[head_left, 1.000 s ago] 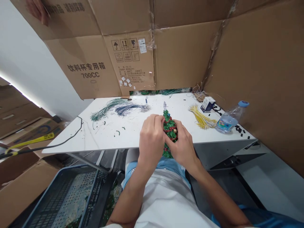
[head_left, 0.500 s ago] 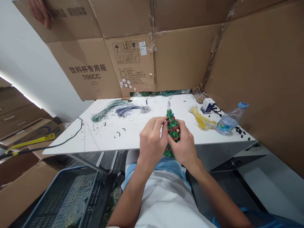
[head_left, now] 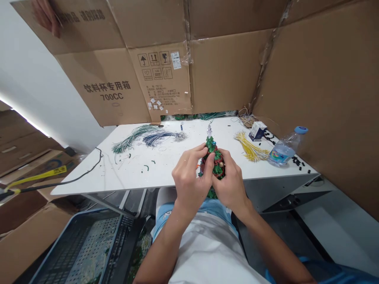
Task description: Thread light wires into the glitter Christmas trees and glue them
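Observation:
A small green Christmas tree ornament (head_left: 218, 169) with red garland, coloured beads and a clear pointed top (head_left: 209, 130) is held just past the table's front edge, over my lap. My left hand (head_left: 191, 173) grips its left side, with the thumb laid across its front. From the right, my right hand (head_left: 229, 177) has its fingers wrapped round the other side. Both thumbs press near each other at the tree's middle. My fingers cover much of the tree's sides, and only a bit of its green base shows below them.
On the white table (head_left: 118, 173) lie green wires (head_left: 133, 138), blue wires (head_left: 161, 137) and yellow wires (head_left: 251, 148). A water bottle (head_left: 286, 148) and small box (head_left: 257, 131) stand right. Cardboard (head_left: 225, 75) walls the back. A blue crate (head_left: 79, 244) sits lower left. Another person's hand (head_left: 45, 15) shows upper left.
My left thumb has moved across the front of the tree, and the tree looks turned a little in my hands. The whole view has shifted slightly.

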The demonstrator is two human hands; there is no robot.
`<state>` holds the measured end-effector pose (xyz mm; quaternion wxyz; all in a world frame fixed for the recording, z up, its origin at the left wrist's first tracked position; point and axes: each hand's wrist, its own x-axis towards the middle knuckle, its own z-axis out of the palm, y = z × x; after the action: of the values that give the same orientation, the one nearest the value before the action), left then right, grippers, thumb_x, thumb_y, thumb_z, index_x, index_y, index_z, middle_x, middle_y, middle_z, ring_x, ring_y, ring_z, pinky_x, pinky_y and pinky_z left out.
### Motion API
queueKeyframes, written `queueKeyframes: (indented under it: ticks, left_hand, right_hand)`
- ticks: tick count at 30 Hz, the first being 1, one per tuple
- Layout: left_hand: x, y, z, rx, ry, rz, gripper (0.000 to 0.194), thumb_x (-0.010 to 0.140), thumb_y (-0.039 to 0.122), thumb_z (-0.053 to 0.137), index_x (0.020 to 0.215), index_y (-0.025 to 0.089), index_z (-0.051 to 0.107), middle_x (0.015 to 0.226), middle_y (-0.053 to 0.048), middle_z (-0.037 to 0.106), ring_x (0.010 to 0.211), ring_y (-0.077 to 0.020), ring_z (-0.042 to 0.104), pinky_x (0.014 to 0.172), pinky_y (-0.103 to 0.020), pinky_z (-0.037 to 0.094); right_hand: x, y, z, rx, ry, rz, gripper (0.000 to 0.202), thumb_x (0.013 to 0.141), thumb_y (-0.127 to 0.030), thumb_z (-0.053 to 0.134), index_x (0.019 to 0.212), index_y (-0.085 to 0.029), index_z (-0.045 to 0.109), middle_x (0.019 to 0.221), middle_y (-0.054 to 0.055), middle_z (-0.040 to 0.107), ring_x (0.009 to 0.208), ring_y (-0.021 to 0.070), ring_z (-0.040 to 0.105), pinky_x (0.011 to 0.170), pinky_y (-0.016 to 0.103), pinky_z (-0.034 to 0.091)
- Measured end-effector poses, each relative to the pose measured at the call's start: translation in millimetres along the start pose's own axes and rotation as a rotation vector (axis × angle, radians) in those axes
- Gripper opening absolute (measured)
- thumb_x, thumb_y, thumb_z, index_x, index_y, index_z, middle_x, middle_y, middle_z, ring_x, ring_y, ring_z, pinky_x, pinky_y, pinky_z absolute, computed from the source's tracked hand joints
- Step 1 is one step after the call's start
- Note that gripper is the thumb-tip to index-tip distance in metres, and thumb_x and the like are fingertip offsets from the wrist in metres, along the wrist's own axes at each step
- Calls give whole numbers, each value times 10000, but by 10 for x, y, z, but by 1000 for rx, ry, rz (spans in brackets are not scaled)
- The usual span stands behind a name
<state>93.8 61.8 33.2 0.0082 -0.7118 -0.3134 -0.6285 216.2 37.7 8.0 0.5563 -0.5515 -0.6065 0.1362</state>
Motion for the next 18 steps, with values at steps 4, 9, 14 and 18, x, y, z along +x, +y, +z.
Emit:
queueKeyframes:
  ticks: [4,9,14,18]
  left_hand:
    - [8,0,-3,-34,12,15,112,1064,110,689,1107,208,720,1152,-90,840,1102,-195,816,967,-358,669]
    - [26,5,-39,0,3,48,120,1043,90,714,1094,198,728,1148,-94,846,1109,-202,820,971,-349,666]
    - [36,18,-62,-22,-2,32,132,1033,88,729,1097,202,748,1168,-90,857,1122,-213,829,995,-368,670]
    - [49,9,-90,-38,-3,0,137,1043,96,722,1114,206,764,1166,-76,862,1121,-206,830,1009,-368,664]
  right_hand:
    - [-7,23,-9,-1,2,-27,384,960,-398,684,1306,-249,613,1025,69,761,841,271,677,814,414,542]
    - [-4,46,-8,-9,9,-56,392,957,-392,686,1312,-238,623,996,53,753,787,247,661,768,391,535]
    - [9,49,-17,-4,14,-83,386,968,-422,705,1302,-249,617,1009,56,756,799,251,675,769,391,540]
    - [11,58,-14,37,-16,-78,381,974,-439,729,1289,-255,616,1043,60,765,851,258,702,809,395,549]
